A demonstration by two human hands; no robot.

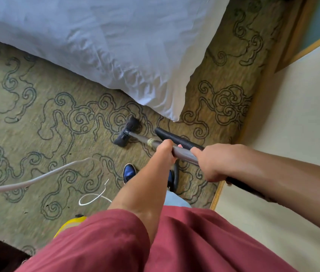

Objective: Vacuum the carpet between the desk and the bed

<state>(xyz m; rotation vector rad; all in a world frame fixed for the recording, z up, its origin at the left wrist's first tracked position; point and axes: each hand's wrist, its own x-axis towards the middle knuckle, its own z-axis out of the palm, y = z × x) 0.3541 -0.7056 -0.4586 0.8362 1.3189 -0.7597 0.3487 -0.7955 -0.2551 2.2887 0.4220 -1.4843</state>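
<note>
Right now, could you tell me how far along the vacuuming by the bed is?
Done: nothing shows; the carpet looks alike everywhere, so cleaned patches cannot be told apart. In hand: left hand and right hand both grip the wand, with the nozzle on the carpet near the bed corner. Left: seemingly the strip beside the bed, and the area under the loose cord.

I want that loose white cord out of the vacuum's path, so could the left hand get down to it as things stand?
Probably not right away. The left hand is wrapped around the vacuum wand, and the white cord lies on the carpet far below it. Nothing blocks the way, but the person would have to let go and bend down.
</note>
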